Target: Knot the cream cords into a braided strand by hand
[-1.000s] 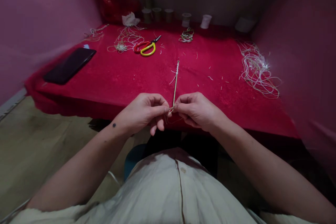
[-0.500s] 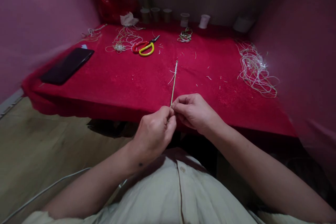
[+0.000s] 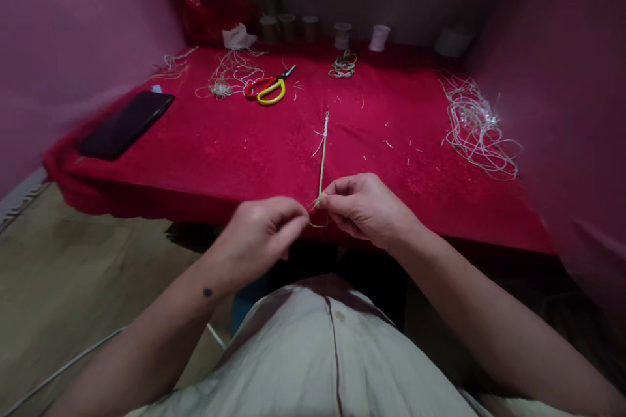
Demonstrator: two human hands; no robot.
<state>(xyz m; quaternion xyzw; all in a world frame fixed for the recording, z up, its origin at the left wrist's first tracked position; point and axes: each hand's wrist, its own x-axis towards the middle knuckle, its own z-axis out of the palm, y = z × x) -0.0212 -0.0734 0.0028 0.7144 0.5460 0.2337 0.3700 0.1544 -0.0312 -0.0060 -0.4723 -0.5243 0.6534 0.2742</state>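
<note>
A thin pale braided cord (image 3: 322, 156) runs taut from the middle of the red table (image 3: 205, 143) back to my hands at its near edge. My right hand (image 3: 364, 208) pinches the cord's near end between thumb and fingers. My left hand (image 3: 261, 238) is closed just left of it, pinching a loose strand that makes a small loop (image 3: 317, 218) between the two hands.
A dark phone (image 3: 126, 124) lies at the table's left. Red and yellow scissors (image 3: 267, 88) sit further back beside tangled threads (image 3: 229, 75). A pile of pale cords (image 3: 476, 127) lies at the right. Spools (image 3: 342, 34) line the back wall. Pink walls enclose both sides.
My left hand drew back left from the right hand, pulling a strand out into a small loop. The right hand has kept its hold on the cord.
</note>
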